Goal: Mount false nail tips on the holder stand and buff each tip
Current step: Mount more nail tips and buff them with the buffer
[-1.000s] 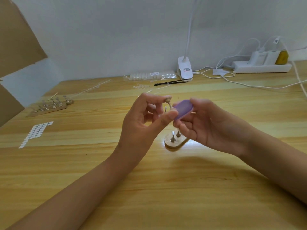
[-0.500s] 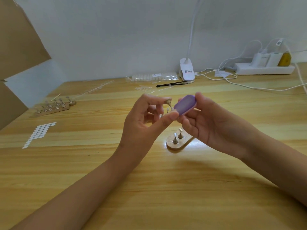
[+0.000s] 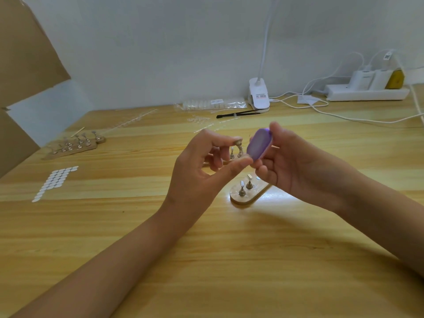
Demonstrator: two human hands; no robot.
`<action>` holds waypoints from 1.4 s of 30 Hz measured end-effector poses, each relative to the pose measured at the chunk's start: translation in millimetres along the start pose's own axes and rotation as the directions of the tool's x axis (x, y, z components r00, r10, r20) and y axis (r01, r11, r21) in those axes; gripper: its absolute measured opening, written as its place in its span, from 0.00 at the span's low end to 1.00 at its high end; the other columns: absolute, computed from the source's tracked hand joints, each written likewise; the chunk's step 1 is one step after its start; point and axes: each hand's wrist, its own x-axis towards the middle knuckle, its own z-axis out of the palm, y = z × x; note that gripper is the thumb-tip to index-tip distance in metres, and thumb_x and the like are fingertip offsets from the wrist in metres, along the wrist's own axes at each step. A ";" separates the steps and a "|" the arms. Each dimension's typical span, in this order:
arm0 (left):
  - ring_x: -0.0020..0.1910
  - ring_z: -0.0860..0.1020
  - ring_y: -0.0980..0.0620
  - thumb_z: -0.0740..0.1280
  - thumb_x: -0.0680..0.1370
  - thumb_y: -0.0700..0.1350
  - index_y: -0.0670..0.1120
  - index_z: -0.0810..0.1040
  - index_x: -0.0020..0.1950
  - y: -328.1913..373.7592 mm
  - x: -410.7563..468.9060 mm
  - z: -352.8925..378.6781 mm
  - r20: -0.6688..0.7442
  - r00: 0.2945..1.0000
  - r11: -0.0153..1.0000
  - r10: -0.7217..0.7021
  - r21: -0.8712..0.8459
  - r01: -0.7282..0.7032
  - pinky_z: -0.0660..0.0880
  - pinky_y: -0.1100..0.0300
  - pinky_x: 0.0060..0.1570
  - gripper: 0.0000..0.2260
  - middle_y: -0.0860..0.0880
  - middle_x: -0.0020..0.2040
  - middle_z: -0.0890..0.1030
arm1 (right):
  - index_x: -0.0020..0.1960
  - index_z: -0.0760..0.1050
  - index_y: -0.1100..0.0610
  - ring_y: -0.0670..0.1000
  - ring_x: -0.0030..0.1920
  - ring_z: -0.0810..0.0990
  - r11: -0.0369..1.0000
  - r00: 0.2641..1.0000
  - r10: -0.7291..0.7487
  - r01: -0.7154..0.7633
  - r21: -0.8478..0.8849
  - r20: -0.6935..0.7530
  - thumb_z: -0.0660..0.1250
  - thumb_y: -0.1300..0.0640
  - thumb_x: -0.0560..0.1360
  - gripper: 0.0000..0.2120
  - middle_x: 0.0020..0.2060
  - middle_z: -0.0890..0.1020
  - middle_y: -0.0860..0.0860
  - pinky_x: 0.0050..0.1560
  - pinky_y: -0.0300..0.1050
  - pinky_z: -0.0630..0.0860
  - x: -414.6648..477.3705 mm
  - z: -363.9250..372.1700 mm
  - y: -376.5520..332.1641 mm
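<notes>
- The left hand (image 3: 197,173) pinches a small metal peg (image 3: 239,146), possibly tipped with a nail.
- The right hand (image 3: 298,171) curls round a purple buffer (image 3: 258,146) beside it.
- The holder stand (image 3: 244,199) sits on the table (image 3: 218,267) below.

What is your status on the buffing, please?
Left hand pinches small metal holder peg. Right hand holds purple oval buffer block beside it. Wooden holder stand below, nothing blocking.
</notes>
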 end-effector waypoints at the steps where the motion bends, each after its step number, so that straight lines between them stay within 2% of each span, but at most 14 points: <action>1: 0.39 0.75 0.56 0.73 0.74 0.49 0.50 0.79 0.54 0.3 0.5 -1.5 0.012 0.999 0.998 0.041 0.041 -0.041 0.73 0.65 0.43 0.11 0.53 0.41 0.77 | 0.44 0.82 0.53 0.46 0.37 0.76 0.997 1.000 -0.002 0.001 -0.075 -0.011 0.71 0.41 0.73 0.15 0.37 0.78 0.51 0.41 0.36 0.78 0.0 -0.2 -0.3; 4: 0.39 0.73 0.54 0.73 0.74 0.47 0.47 0.78 0.55 0.3 0.8 -5.0 0.067 0.989 0.981 0.131 0.137 -0.140 0.73 0.62 0.42 0.12 0.51 0.40 0.75 | 0.44 0.79 0.55 0.46 0.35 0.75 0.966 0.999 0.013 -0.020 -0.259 -0.032 0.71 0.41 0.71 0.16 0.36 0.77 0.51 0.38 0.35 0.76 -1.5 -0.6 -0.4; 8: 0.39 0.73 0.55 0.73 0.74 0.47 0.47 0.78 0.54 -0.2 2.3 -7.0 0.044 0.989 0.981 0.144 0.127 -0.148 0.72 0.62 0.42 0.11 0.51 0.40 0.75 | 0.44 0.80 0.55 0.45 0.35 0.76 0.976 0.999 -0.029 0.034 -0.217 0.029 0.71 0.43 0.72 0.15 0.37 0.79 0.51 0.38 0.34 0.76 -4.7 -1.0 -4.2; 11: 0.38 0.73 0.56 0.73 0.74 0.47 0.45 0.79 0.53 -0.5 1.9 -6.2 0.057 0.990 0.983 0.127 0.126 -0.133 0.71 0.65 0.43 0.11 0.53 0.39 0.74 | 0.43 0.81 0.53 0.45 0.35 0.76 0.958 0.999 0.020 -0.011 -0.288 0.029 0.70 0.42 0.71 0.14 0.37 0.79 0.52 0.38 0.35 0.77 -4.0 -1.6 -5.1; 15: 0.38 0.73 0.57 0.73 0.73 0.48 0.45 0.79 0.53 0.3 1.2 -3.8 0.050 0.995 0.993 0.081 0.085 -0.085 0.73 0.63 0.42 0.11 0.53 0.39 0.74 | 0.41 0.83 0.51 0.45 0.34 0.76 0.980 1.000 0.009 -0.004 -0.201 0.026 0.69 0.39 0.71 0.16 0.36 0.80 0.52 0.36 0.35 0.76 -3.5 -3.2 -7.1; 19: 0.38 0.73 0.59 0.73 0.74 0.48 0.47 0.78 0.52 1.6 0.8 -2.7 0.065 0.995 0.994 0.079 0.067 -0.084 0.72 0.65 0.42 0.10 0.56 0.39 0.73 | 0.43 0.82 0.51 0.45 0.32 0.75 0.944 0.992 0.108 -0.082 -0.320 0.065 0.66 0.39 0.73 0.16 0.35 0.79 0.52 0.35 0.35 0.75 -4.3 -2.1 -3.4; 23: 0.38 0.73 0.59 0.73 0.73 0.49 0.45 0.79 0.52 2.3 1.8 -3.7 0.044 0.998 0.998 0.048 0.033 -0.050 0.72 0.65 0.43 0.12 0.54 0.38 0.74 | 0.38 0.83 0.50 0.44 0.29 0.73 0.969 0.992 0.086 -0.061 -0.239 0.095 0.64 0.39 0.72 0.17 0.30 0.79 0.50 0.34 0.33 0.74 -5.2 -0.3 -4.6; 27: 0.38 0.72 0.59 0.73 0.73 0.48 0.47 0.78 0.51 3.7 -0.3 -2.9 0.081 0.996 0.999 0.037 0.021 -0.038 0.72 0.64 0.42 0.10 0.55 0.38 0.73 | 0.35 0.82 0.49 0.43 0.28 0.73 0.961 0.987 0.115 -0.080 -0.265 0.116 0.63 0.39 0.72 0.17 0.28 0.78 0.48 0.33 0.33 0.73 -5.6 0.0 -8.1; 30: 0.38 0.72 0.59 0.73 0.72 0.48 0.52 0.76 0.50 4.2 -1.5 0.9 0.111 0.993 0.999 0.049 0.015 -0.051 0.72 0.65 0.42 0.10 0.55 0.38 0.73 | 0.36 0.82 0.51 0.43 0.27 0.73 0.966 0.995 0.069 -0.047 -0.254 0.078 0.64 0.39 0.71 0.18 0.29 0.78 0.49 0.35 0.35 0.73 -5.8 -2.6 -10.6; 33: 0.37 0.72 0.59 0.75 0.72 0.46 0.48 0.76 0.49 3.2 -3.5 3.5 0.173 0.983 0.998 0.061 0.020 -0.065 0.71 0.66 0.42 0.11 0.55 0.38 0.73 | 0.36 0.82 0.49 0.42 0.27 0.72 0.945 0.992 0.084 -0.049 -0.322 0.096 0.64 0.40 0.72 0.16 0.31 0.78 0.49 0.32 0.33 0.71 -7.3 -2.0 -13.4; 35: 0.37 0.71 0.60 0.75 0.72 0.46 0.48 0.77 0.49 2.3 -3.6 4.2 0.189 0.981 0.999 0.043 0.013 -0.046 0.71 0.67 0.42 0.11 0.56 0.37 0.73 | 0.36 0.82 0.49 0.42 0.28 0.73 0.935 0.990 0.094 -0.053 -0.351 0.102 0.65 0.40 0.74 0.16 0.32 0.79 0.49 0.31 0.31 0.72 -9.2 -3.0 -16.1; 39: 0.36 0.72 0.60 0.77 0.71 0.49 0.49 0.77 0.48 2.4 -1.8 4.2 0.190 0.982 1.000 -0.008 0.006 0.007 0.70 0.68 0.42 0.12 0.57 0.35 0.72 | 0.36 0.80 0.49 0.43 0.29 0.73 0.906 0.999 0.000 0.023 -0.423 0.055 0.68 0.39 0.72 0.15 0.32 0.77 0.51 0.31 0.33 0.72 -9.9 -3.6 -16.4; 42: 0.35 0.72 0.60 0.76 0.71 0.48 0.49 0.78 0.48 2.6 -2.1 3.9 0.193 0.979 0.998 -0.061 -0.007 0.064 0.71 0.68 0.41 0.10 0.58 0.34 0.73 | 0.35 0.78 0.49 0.44 0.28 0.72 0.871 0.998 -0.032 0.055 -0.488 0.056 0.67 0.40 0.70 0.14 0.30 0.77 0.50 0.31 0.33 0.71 -9.6 -1.0 -15.0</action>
